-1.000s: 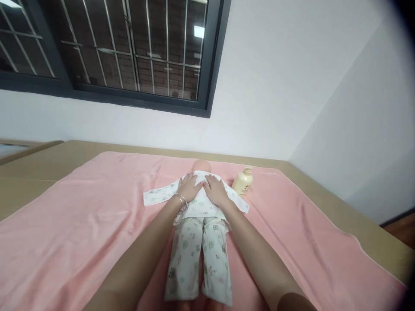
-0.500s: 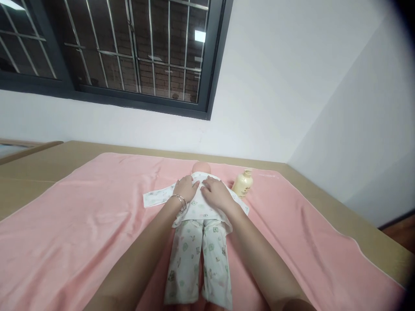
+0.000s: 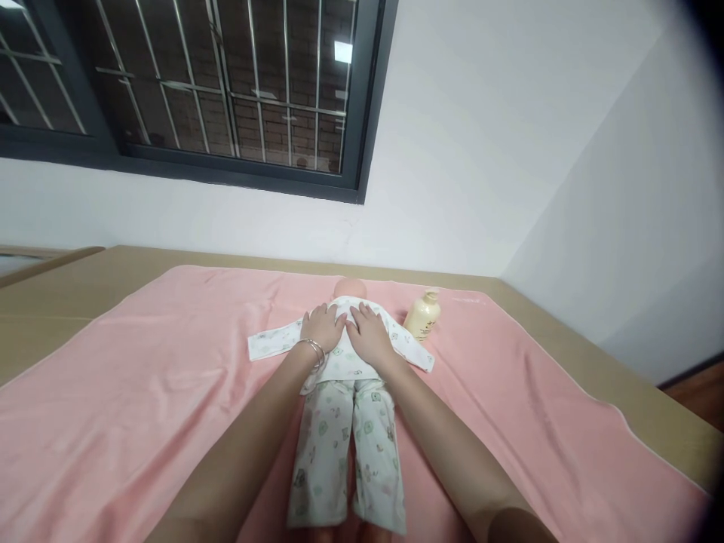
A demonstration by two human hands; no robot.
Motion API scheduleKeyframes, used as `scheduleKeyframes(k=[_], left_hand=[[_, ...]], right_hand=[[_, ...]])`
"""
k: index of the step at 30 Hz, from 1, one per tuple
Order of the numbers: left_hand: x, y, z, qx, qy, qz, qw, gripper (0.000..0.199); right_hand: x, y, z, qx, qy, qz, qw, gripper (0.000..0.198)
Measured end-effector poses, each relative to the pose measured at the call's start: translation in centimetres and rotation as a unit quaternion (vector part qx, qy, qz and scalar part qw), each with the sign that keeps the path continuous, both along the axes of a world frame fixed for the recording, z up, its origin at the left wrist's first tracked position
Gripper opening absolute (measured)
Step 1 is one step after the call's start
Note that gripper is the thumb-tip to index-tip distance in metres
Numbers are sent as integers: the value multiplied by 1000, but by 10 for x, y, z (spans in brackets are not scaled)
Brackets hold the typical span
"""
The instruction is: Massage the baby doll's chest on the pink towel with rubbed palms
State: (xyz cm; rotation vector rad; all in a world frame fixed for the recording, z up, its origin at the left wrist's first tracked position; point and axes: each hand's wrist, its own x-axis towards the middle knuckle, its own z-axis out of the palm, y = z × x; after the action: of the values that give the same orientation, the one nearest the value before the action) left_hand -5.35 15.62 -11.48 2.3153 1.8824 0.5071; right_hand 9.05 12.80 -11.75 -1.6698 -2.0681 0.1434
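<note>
A baby doll (image 3: 350,287) lies on a pink blanket (image 3: 186,362), head toward the wall. It wears a white printed long-sleeved top (image 3: 345,362) and matching trousers (image 3: 325,452). My left hand (image 3: 322,326), with silver bangles at the wrist, rests flat on the left of the top's upper part. On the right of it lies my right hand (image 3: 369,332), also flat with fingers stretched out. The thumbs nearly meet in the middle. Both sleeves spread out sideways. The doll's face cannot be seen.
A cream pump bottle (image 3: 423,314) stands on the blanket, right of the doll's shoulder. Tan padded surface (image 3: 571,347) borders the blanket. Behind rises a white wall (image 3: 452,151) with a dark-framed, barred window (image 3: 237,90).
My right hand has shifted slightly left and straightened on the top, uncovering more of the right sleeve. My left hand stays nearly in place. The view has tilted slightly.
</note>
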Motion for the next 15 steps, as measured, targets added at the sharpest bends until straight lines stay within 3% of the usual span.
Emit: scheduleKeyframes(k=[4,9,15], left_hand=[[-2,2,-2,-22,-27,2,999,52],[-3,3,-3,-33,-46,3,998,54],[-2,3,-1,-43,-37,3,998,56]], right_hand=[[1,3,-3,38,20,-13,999,50],[1,3,-3,-5,16,9,1000,51],[0,1,1,37,35,6,999,52]])
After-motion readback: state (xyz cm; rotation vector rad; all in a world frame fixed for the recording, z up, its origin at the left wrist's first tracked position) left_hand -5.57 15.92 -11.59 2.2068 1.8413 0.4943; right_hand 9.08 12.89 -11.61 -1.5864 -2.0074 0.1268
